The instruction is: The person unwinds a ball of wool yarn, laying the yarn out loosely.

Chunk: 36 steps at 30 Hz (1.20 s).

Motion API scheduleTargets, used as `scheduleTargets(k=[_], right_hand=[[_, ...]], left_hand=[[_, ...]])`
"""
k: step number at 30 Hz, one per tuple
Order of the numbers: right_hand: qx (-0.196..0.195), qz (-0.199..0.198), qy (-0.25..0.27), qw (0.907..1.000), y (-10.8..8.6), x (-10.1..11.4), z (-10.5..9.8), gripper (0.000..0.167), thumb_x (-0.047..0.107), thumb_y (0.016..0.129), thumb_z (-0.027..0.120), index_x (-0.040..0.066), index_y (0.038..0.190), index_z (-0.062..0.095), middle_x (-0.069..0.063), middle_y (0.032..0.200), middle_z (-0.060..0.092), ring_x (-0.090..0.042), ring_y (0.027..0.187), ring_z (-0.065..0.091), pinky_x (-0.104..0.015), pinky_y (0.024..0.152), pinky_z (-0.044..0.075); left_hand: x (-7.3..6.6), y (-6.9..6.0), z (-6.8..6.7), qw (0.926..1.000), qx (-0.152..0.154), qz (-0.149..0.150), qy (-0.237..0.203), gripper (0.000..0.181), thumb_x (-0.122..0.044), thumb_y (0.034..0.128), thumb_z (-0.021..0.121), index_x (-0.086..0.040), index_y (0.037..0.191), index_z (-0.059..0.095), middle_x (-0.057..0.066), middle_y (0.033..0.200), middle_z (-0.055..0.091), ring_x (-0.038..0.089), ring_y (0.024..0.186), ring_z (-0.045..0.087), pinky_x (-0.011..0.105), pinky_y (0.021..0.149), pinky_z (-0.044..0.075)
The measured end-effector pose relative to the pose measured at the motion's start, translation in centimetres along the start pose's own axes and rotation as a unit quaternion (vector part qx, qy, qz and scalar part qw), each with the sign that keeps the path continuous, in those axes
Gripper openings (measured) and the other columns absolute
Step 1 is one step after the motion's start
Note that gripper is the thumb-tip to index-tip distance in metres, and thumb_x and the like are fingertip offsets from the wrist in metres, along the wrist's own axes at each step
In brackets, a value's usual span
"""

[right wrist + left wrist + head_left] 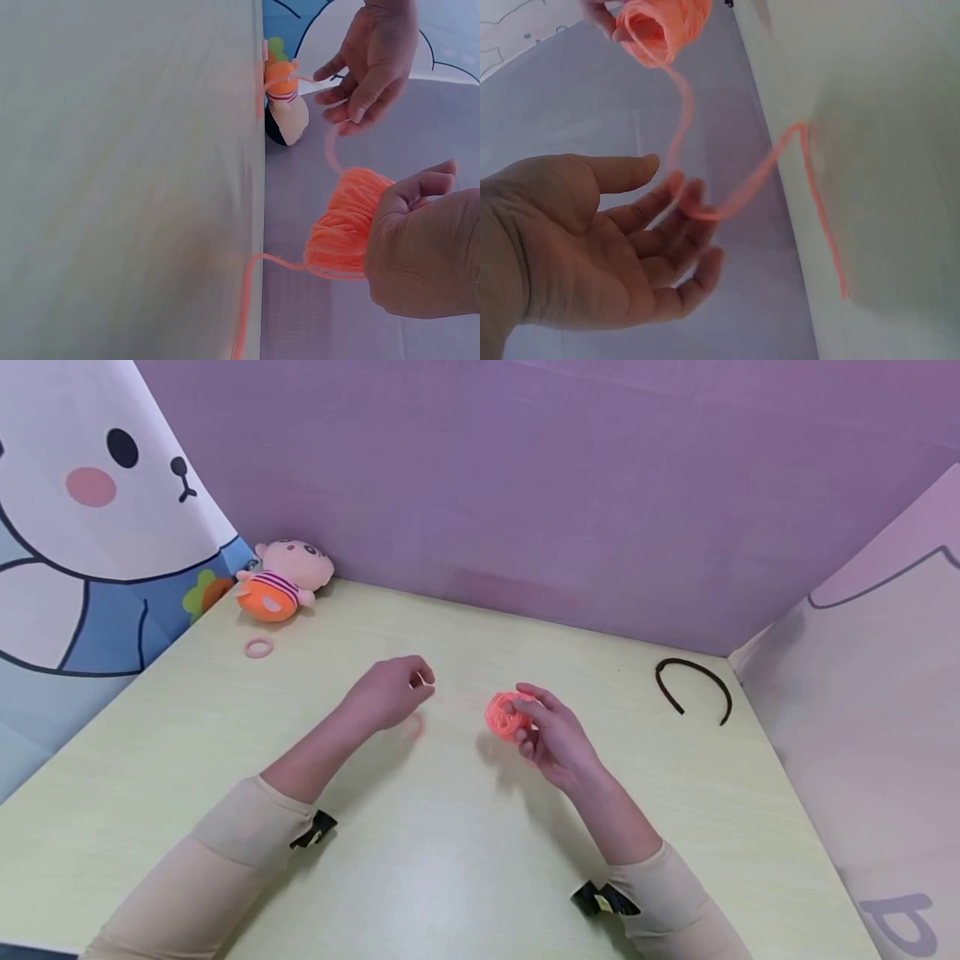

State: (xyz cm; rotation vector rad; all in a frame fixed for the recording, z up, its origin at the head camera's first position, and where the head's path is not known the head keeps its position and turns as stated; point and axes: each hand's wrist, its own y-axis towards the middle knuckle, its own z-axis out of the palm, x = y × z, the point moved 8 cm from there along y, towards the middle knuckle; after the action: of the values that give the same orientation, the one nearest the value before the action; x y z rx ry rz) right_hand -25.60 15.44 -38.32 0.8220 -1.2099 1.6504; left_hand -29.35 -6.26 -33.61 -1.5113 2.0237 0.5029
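Observation:
An orange ball of yarn [503,717] is held above the table by my right hand [558,739], its fingers and thumb curled round it. In the right wrist view the yarn looks like a thick wound bundle [346,225], with a strand hanging from its lower end to the table. My left hand [387,693] is a short way to the left, fingers loosely bent and thumb apart from them. A yarn strand [684,112] leads from the ball to the left fingers, passes across them, and drops to the table, where its end lies.
At the back left lies a plush toy [283,581] in orange and stripes, with a pink ring [258,647] in front of it. A dark curved band [697,666] lies at the right. Fabric walls [525,502] border the table [420,877] at back and sides.

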Motion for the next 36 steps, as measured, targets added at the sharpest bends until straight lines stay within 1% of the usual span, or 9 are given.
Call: scheduleTargets(k=[2, 4, 8, 11, 16, 19, 21, 27, 36], right_hand=[[0.000, 0.002, 0.001, 1.0000, 0.0, 0.0, 0.0, 0.043, 0.011, 0.101, 0.060, 0.014, 0.141, 0.047, 0.000, 0.090, 0.063, -0.007, 0.053, 0.049, -0.016, 0.047, 0.039], [0.002, 0.004, 0.002, 1.0000, 0.0, 0.0, 0.0, 0.043, 0.010, 0.101, 0.059, 0.013, 0.142, 0.046, 0.000, 0.089, 0.063, -0.007, 0.052, 0.049, -0.016, 0.047, 0.039], [0.006, 0.003, -0.001, 1.0000, -0.1, 0.0, 0.2, 0.043, 0.010, 0.101, 0.058, 0.012, 0.142, 0.045, 0.001, 0.088, 0.065, -0.007, 0.050, 0.049, -0.016, 0.046, 0.039], [0.015, 0.002, -0.012, 0.9998, -0.1, 0.0, 0.4, 0.043, 0.011, 0.101, 0.059, 0.012, 0.142, 0.046, 0.000, 0.086, 0.065, -0.007, 0.049, 0.050, -0.016, 0.047, 0.040], [0.032, 0.004, -0.023, 0.9992, -0.3, -0.1, 0.6, 0.048, 0.011, 0.100, 0.060, 0.012, 0.145, 0.044, 0.000, 0.087, 0.067, -0.006, 0.049, 0.052, -0.015, 0.047, 0.040], [0.042, 0.007, -0.024, 0.9988, -0.4, -0.2, 0.7, 0.047, 0.010, 0.101, 0.058, 0.013, 0.145, 0.045, 0.000, 0.086, 0.069, -0.007, 0.048, 0.053, -0.016, 0.047, 0.039], [0.053, 0.008, -0.023, 0.9983, -0.4, -0.2, 0.9, 0.045, 0.009, 0.102, 0.056, 0.014, 0.145, 0.045, -0.001, 0.085, 0.069, -0.007, 0.048, 0.053, -0.016, 0.047, 0.039], [0.086, 0.018, 0.002, 0.9961, -0.6, -0.3, 1.6, 0.035, 0.009, 0.104, 0.045, 0.015, 0.139, 0.046, 0.000, 0.082, 0.065, -0.007, 0.046, 0.053, -0.017, 0.047, 0.038], [0.083, 0.013, -0.006, 0.9965, -0.7, -0.2, 1.5, 0.035, 0.009, 0.104, 0.052, 0.012, 0.138, 0.046, 0.004, 0.080, 0.059, -0.005, 0.046, 0.042, -0.016, 0.045, 0.034]], left_hand=[[-0.5, -0.1, 0.6, 0.9997, 0.014, 0.009, 0.020, 0.027, -0.018, 0.1004, 0.062, -0.003, 0.123, 0.063, 0.015, 0.117, 0.065, 0.029, 0.101, 0.062, 0.044, 0.086, 0.050], [-1.3, -0.2, 1.1, 0.9991, 0.016, 0.034, 0.020, 0.027, -0.016, 0.0988, 0.065, -0.003, 0.123, 0.064, 0.014, 0.117, 0.066, 0.029, 0.104, 0.062, 0.044, 0.088, 0.050], [-3.5, -0.6, 2.5, 0.9941, 0.026, 0.105, -0.012, 0.019, -0.012, 0.0968, 0.069, -0.006, 0.115, 0.068, 0.005, 0.100, 0.067, 0.021, 0.090, 0.062, 0.035, 0.078, 0.053], [-4.5, -1.1, 3.6, 0.9898, 0.051, 0.130, -0.030, 0.022, -0.013, 0.0965, 0.070, -0.009, 0.118, 0.068, 0.000, 0.090, 0.065, 0.017, 0.077, 0.059, 0.031, 0.068, 0.051], [-4.7, -1.6, 5.2, 0.9879, 0.091, 0.124, -0.020, 0.037, -0.016, 0.0960, 0.071, -0.012, 0.132, 0.063, -0.002, 0.082, 0.062, 0.016, 0.066, 0.056, 0.030, 0.060, 0.049], [-4.9, -1.8, 5.8, 0.9865, 0.101, 0.128, -0.011, 0.041, -0.016, 0.0955, 0.072, -0.012, 0.135, 0.062, -0.002, 0.079, 0.061, 0.015, 0.064, 0.055, 0.030, 0.059, 0.048], [-5.1, -1.8, 5.9, 0.9856, 0.099, 0.137, -0.009, 0.036, -0.016, 0.0952, 0.072, -0.012, 0.130, 0.065, -0.002, 0.077, 0.060, 0.015, 0.063, 0.054, 0.029, 0.058, 0.047], [-5.5, -2.0, 5.6, 0.9838, 0.080, 0.160, -0.004, 0.004, -0.013, 0.0959, 0.070, -0.011, 0.100, 0.069, -0.003, 0.073, 0.058, 0.013, 0.061, 0.051, 0.027, 0.057, 0.045], [-5.0, -1.8, 4.7, 0.9875, 0.076, 0.138, 0.012, 0.006, -0.016, 0.0994, 0.065, -0.011, 0.100, 0.069, -0.004, 0.075, 0.059, 0.013, 0.060, 0.051, 0.029, 0.058, 0.044]])
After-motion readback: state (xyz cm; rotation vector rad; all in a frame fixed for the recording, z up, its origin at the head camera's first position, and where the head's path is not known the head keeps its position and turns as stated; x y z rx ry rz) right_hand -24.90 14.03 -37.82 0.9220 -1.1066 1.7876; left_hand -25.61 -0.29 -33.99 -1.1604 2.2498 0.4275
